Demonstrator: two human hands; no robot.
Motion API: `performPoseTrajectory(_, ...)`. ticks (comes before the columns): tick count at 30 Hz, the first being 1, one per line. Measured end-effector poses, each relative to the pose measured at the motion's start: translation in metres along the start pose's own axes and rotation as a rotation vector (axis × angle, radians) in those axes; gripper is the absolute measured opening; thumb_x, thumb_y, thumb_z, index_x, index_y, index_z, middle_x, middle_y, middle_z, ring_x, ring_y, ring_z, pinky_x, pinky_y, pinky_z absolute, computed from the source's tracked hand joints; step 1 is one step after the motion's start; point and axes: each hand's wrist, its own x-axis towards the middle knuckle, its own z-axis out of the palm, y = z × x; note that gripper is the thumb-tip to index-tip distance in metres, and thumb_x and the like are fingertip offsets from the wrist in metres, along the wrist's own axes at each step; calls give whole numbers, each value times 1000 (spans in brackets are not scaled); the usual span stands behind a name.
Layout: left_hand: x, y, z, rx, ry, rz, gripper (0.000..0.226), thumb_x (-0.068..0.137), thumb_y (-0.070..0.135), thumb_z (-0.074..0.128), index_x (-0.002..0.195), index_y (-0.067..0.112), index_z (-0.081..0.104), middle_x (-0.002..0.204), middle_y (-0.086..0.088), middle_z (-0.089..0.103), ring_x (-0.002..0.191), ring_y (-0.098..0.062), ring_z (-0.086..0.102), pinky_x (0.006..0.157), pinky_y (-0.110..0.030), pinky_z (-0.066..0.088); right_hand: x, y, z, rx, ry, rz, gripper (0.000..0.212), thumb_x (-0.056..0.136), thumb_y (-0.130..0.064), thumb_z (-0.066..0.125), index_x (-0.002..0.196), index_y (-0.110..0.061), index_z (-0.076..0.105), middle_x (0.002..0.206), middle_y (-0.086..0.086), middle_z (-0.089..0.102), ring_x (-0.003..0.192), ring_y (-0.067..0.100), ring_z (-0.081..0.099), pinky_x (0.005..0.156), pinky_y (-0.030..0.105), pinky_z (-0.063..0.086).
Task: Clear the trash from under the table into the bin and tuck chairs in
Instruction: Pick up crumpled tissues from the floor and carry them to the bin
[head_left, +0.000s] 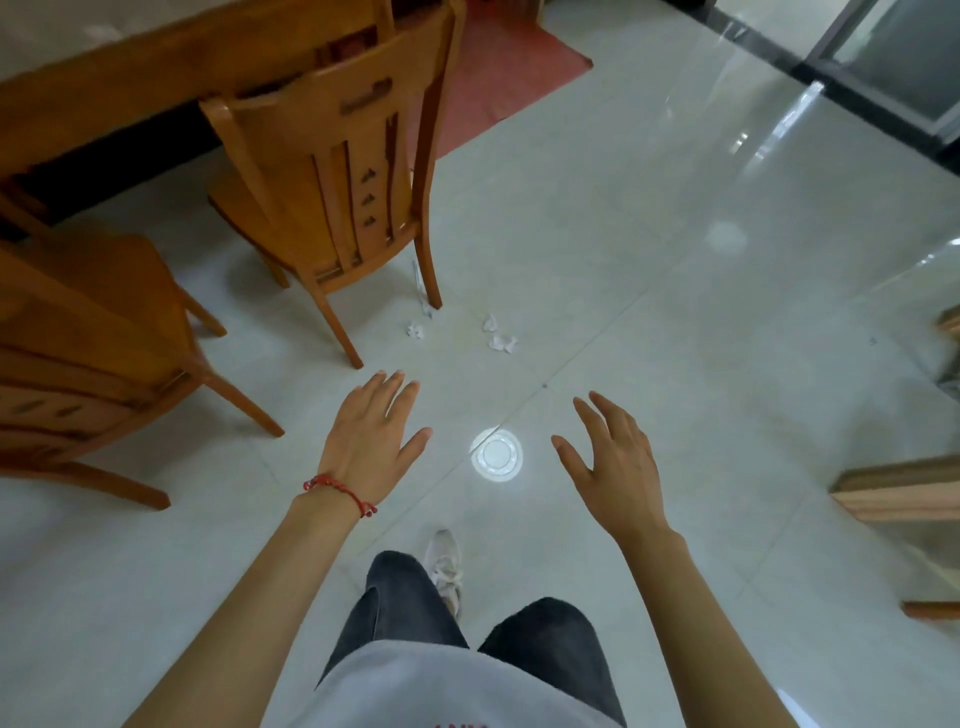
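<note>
Both hands are held out over the floor with fingers spread wide, holding nothing: the left hand (371, 435), with a red bracelet (340, 492) on the wrist, and the right hand (613, 462). The paper scraps (497, 333) lie on the tiles beside the back leg of a chair (332, 171), which stands pulled out from the table (104, 88). A second chair (88, 332) stands at the left, also pulled out. A red mat (498, 73) lies beyond.

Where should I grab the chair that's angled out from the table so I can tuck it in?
Grip the top rail of the chair backrest with both hands, coming from behind. Its back faces you, its seat points toward the table, and the rail is bare. Left hand and right hand are both open and free.
</note>
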Motion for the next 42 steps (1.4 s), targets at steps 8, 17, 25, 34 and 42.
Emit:
performPoseTrajectory(8, 102, -11, -12, -1, -39, -19, 57, 87, 34, 54, 132, 1, 43, 138, -22, 44, 130, -37, 36, 106, -45, 30, 91, 11, -2, 16, -60, 36, 51, 91, -39, 50, 136, -14, 43, 145, 9, 40, 133, 27, 37, 106, 40, 31)
performPoseTrajectory(17, 204, -7, -4, 23, -74, -92, 52, 84, 30, 62, 123, -2, 51, 127, -26, 53, 119, -42, 48, 98, -52, 37, 219, 38, -1, 29, -104, -34, 55, 88, -45, 44, 131, -12, 48, 141, 13, 44, 129, 30, 42, 102, 43, 36)
performPoseTrajectory(25, 283, -6, 16, -31, -75, -146, 59, 92, 38, 43, 140, 6, 30, 148, -16, 29, 138, -31, 21, 112, -38, 17, 307, 62, 15, -8, -178, -116, 57, 88, -49, 37, 126, -9, 53, 135, 16, 51, 122, 34, 50, 98, 47, 41)
performPoseTrajectory(34, 345, -49, 88, -43, -135, -114, 63, 87, 47, 33, 128, 1, 48, 134, -23, 48, 126, -40, 41, 100, -49, 35, 364, 88, 91, 30, -168, -60, 63, 86, -53, 30, 128, -11, 52, 136, 16, 50, 123, 34, 49, 97, 45, 42)
performPoseTrajectory(42, 386, -94, 176, -30, -135, -69, 64, 86, 47, 31, 121, -2, 53, 124, -25, 56, 116, -43, 51, 90, -53, 43, 400, 121, 189, 28, -138, -116, 65, 91, -56, 23, 122, -9, 54, 128, 18, 56, 114, 36, 56, 91, 46, 46)
